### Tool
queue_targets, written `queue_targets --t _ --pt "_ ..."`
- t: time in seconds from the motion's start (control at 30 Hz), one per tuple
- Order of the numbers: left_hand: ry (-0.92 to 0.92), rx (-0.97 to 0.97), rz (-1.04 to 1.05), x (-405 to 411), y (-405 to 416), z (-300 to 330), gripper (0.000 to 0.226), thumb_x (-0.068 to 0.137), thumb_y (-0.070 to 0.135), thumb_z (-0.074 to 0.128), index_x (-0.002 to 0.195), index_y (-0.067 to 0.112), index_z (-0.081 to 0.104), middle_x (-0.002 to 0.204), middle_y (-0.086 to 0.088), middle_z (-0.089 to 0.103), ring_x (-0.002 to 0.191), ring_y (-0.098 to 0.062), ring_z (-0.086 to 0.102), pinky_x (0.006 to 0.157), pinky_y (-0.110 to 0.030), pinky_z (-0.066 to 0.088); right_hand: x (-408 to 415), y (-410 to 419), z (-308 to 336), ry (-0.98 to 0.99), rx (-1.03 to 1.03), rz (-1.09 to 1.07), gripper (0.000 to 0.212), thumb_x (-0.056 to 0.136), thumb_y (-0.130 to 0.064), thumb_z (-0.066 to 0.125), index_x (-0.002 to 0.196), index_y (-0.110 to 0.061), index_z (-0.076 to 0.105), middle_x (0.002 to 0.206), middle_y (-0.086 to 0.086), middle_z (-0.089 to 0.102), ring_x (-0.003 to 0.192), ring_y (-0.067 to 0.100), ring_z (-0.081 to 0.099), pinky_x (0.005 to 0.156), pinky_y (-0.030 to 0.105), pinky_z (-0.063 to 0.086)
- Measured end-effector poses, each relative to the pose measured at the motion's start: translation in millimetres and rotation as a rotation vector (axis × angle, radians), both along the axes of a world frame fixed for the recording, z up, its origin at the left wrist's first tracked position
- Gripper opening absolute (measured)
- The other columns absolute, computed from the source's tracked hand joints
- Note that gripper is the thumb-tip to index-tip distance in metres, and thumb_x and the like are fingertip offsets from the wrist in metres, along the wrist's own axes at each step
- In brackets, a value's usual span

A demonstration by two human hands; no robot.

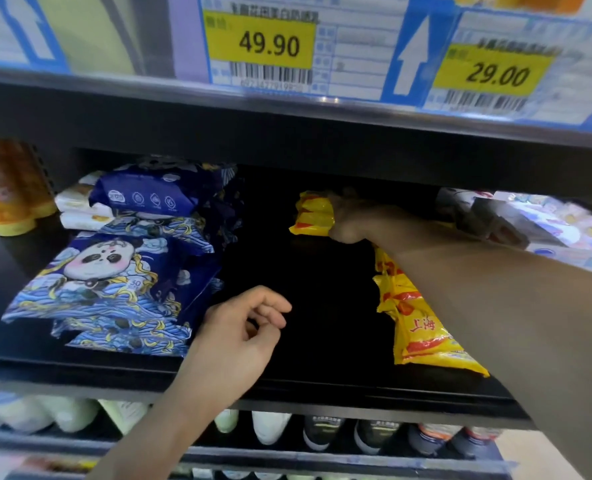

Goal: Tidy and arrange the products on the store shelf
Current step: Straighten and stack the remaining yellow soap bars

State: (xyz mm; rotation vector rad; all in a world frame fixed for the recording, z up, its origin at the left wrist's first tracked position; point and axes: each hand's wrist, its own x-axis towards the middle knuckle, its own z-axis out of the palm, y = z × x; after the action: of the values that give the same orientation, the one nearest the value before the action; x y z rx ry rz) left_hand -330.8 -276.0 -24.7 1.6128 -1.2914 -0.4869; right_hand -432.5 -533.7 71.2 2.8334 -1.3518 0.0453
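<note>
My right hand point(348, 220) grips a yellow packet point(313, 213) deep on the black shelf point(305, 372); my left hand point(242, 337) hangs loosely curled, holding nothing; my forearm may sweep the front yellow packets point(422, 320) off the edge.

Head camera, close in front of a store shelf, facing forward and slightly down.

The single wide-angle view sat at about the height of the black shelf point(308, 372), near enough that its front edge ran across the lower part of the frame and both forearms reached in from the bottom and the right. It looked into the shelf's dark recess towards the back wall. The upper shelf's front edge with its price labels point(261, 39) loomed large and blurred along the top, so the lens was just beneath and before it. Under the front edge, a lower row of bottles point(270, 427) showed from above. There was no second view to share the scene.
</note>
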Motion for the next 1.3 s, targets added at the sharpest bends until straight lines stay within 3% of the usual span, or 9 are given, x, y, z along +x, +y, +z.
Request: queue_targets --t 0.2,0.37,0.5,0.63,0.8,0.93,1.07,1.2,1.3 --pt "0.007 -0.039 0.013 -1.1 0.3 1.4 0.045 0.086 -0.002 0.062 0.095 0.041 0.072 0.091 0.017 0.073 0.092 -0.006 0.067 0.075 -0.012 0.048 7.0 -4.8 -2.2 -0.052 -0.104 -0.039 0.047 0.106 -0.017 0.042 0.153 -0.018 0.042 0.157 0.014 0.043 0.142 0.035 0.043 0.113 0.04 0.038" --pt "0.012 -0.025 0.021 -2.6 1.4 3.9 0.04 0.089 -0.002 0.062 0.093 0.037 0.073 0.089 0.018 0.072 0.089 -0.003 0.066 0.074 -0.008 0.046 8.3 7.6 5.9 -0.105 -0.074 -0.037 0.052 0.107 -0.014 0.036 0.158 -0.022 0.037 0.161 0.012 0.039 0.146 0.031 0.04 0.115 0.035 0.036" --pt "0.045 -0.022 0.055 -4.8 -1.4 5.2 0.014 0.095 0.035 0.061 0.104 0.044 0.067 0.096 0.02 0.073 0.095 0.001 0.064 0.074 -0.009 0.045 4.6 41.9 13.3 -0.222 -0.086 -0.055 0.05 0.104 -0.018 0.046 0.153 -0.026 0.043 0.155 0.012 0.047 0.14 0.034 0.048 0.11 0.037 0.041" --pt "0.108 0.003 0.082 -3.2 -3.7 1.7 0.043 0.082 0.07 0.044 0.118 0.053 0.057 0.102 0.02 0.072 0.098 0.001 0.066 0.089 -0.041 0.055 -15.5 88.3 5.5 -0.337 -0.086 -0.016 0.058 0.094 -0.015 0.065 0.145 -0.033 0.044 0.148 0.006 0.047 0.13 0.031 0.054 0.101 0.039 0.046" --pt "0.169 -0.051 0.127 -3.6 -6.2 -1.2 0.055 0.085 0.078 0.04 0.131 0.05 0.052 0.105 0.021 0.073 0.093 0.002 0.07 0.087 -0.045 0.057 -48.9 147.6 -23.8 -0.502 -0.114 0.06 0.058 0.092 -0.018 0.07 0.14 -0.038 0.045 0.137 -0.004 0.045 0.112 0.025 0.063 0.089 0.041 0.057" --pt "0.305 -0.045 0.005 -2.3 -3.8 3.2 0.065 0.079 0.084 0.053 0.134 0.049 0.055 0.111 0.017 0.075 0.098 -0.003 0.073 0.083 -0.031 0.053 -68.8 181.2 -51.2 -0.674 -0.143 0.178 0.06 0.09 -0.016 0.075 0.139 -0.038 0.048 0.13 -0.012 0.043 0.104 0.01 0.059 0.078 0.026 0.056" --pt "0.335 -0.04 -0.035 -4.3 -2.9 6.4 0.038 0.086 0.067 0.069 0.113 0.04 0.067 0.104 0.012 0.077 0.093 -0.003 0.072 0.074 -0.013 0.053 -70.9 191.6 -75.1 -0.73 -0.113 0.26 0.068 0.087 -0.011 0.077 0.141 -0.039 0.047 0.136 -0.012 0.036 0.106 0.005 0.054 0.08 0.023 0.056" --pt "0.392 -0.045 -0.05 -4.5 -2.8 7.8 0.028 0.093 0.039 0.066 0.118 0.028 0.065 0.106 0.01 0.078 0.096 -0.001 0.072 0.078 -0.014 0.053 -71.3 194.7 -90.4 -0.992 0.223 0.204 0.091 0.086 -0.019 0.078 0.152 -0.054 0.026 0.158 -0.022 0.015 0.132 -0.005 0.044 0.097 0.012 0.049" --pt "0.399 -0.028 -0.085 -2.2 -1.5 6.9 0.026 0.096 0.034 0.066 0.12 0.025 0.064 0.11 0.004 0.078 0.104 -0.01 0.073 0.092 -0.027 0.054 -65.8 195.8 -92.4 -1.229 0.634 0.098 0.077 0.091 -0.043 0.07 0.15 -0.061 0.024 0.139 -0.027 0.053 0.125 0.004 0.059 0.094 0.025 0.057"
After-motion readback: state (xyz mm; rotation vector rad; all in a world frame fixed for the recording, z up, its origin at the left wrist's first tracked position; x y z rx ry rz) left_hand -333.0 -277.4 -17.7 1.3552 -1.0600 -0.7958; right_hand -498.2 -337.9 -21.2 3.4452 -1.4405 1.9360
